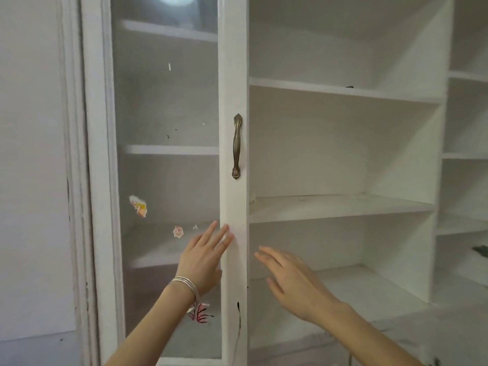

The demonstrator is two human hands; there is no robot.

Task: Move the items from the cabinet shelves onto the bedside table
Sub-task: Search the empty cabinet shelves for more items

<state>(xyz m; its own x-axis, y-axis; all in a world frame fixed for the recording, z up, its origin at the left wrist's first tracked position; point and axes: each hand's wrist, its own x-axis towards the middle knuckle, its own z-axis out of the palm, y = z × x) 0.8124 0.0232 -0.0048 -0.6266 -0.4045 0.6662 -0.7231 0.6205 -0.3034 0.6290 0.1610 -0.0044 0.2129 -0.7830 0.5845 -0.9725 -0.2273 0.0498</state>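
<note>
Both forearms enter at the bottom edge: the left hand (203,257), bangles (184,286) at its wrist, lays straight fingers on the glass door frame (235,207) below the handle (237,146). The right hand (290,278) is spread, holding nothing, before the open shelves (340,207). One blurred dark item (481,250) lies far right, nearer the right hand

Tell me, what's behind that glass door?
White shelves, seemingly bare, show through the glass door. The left hand, stickers and frame cover small parts, so anything there is hidden.
</note>
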